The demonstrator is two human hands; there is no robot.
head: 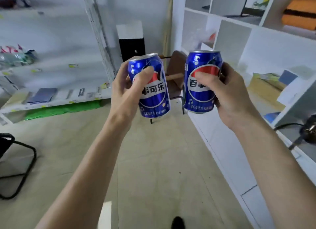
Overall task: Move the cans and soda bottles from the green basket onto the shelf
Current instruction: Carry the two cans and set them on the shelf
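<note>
**Two Pepsi cans in hand, mid-carry, no shelf placement yet**

Left hand: thumb across the can face, fingers curled round the back, clamped on the left Pepsi can, centre frame. Can tilted slightly, top leaning left. Side grip leaves the base free, likely for setting down flat.

Right hand: same wrap, thumb over the logo, clamped on the right Pepsi can, close to upright. Cans near each other, not touching.

Readable on left can: "事可乐", small print below partly legible, "汽水". On right can: "百事", "SI" at the edge, Pepsi globe on both.

Both cans held out over the floor, between the metal rack at left of frame and the white cubby shelf at right. Green sheet under the rack. Green basket not in view. Target shelf not evident from this frame; judged as transit step.
</note>
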